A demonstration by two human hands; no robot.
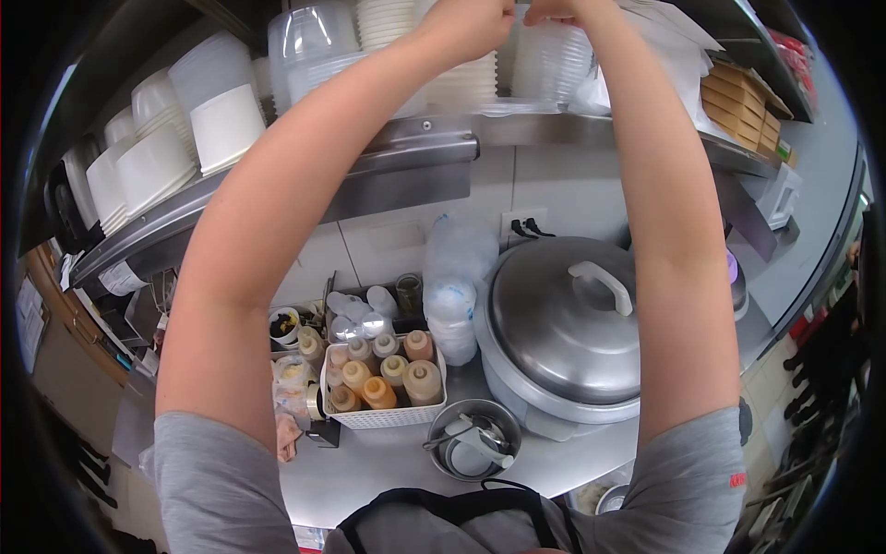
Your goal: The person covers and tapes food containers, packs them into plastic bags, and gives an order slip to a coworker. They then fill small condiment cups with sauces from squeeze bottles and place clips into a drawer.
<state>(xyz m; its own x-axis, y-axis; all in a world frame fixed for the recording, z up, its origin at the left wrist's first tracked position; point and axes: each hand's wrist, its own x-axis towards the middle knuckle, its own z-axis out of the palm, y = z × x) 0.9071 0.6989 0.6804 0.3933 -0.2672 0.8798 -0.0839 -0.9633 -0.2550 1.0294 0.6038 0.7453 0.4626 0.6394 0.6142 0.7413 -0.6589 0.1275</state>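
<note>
Both of my arms are raised to a metal shelf (544, 131) stacked with plastic tubs. My left hand (472, 28) is at the top edge of the view, its fingers curled in, above a stack of ribbed white containers (466, 83). Close beside it, my right hand (565, 9) is partly cut off by the frame, with bent fingers just over a stack of clear plastic containers (552, 63). Whatever the fingers of either hand hold is too small or hidden to name.
Below stand a large lidded metal pot (554, 314), a white basket (383, 417) of squeeze bottles and a metal bowl (503, 466) with utensils. White tubs (226, 129) line the shelf's left side; brown cardboard boxes (738, 106) sit at its right. Bagged clear items (452, 305) lean by the wall.
</note>
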